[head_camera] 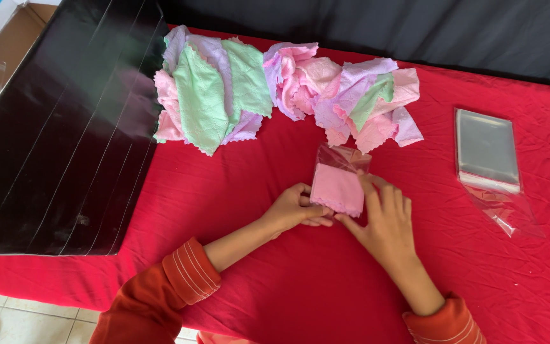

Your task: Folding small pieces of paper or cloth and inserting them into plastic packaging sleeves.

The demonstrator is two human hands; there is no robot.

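Observation:
A folded pink cloth [337,188] lies on the red tablecloth [275,280], its far half inside a clear plastic bag [338,156]. My left hand [294,209] pinches the cloth's near left corner. My right hand [383,220] rests flat against the cloth's right edge, with its fingers on the bag's side. Both sleeves are orange with thin stripes.
A heap of pink, green and lilac cloths [275,89] lies at the far side of the table. A stack of clear bags [486,150] sits at the right. A glossy black sheet [58,127] covers the left part. Dark fabric [415,28] lies behind.

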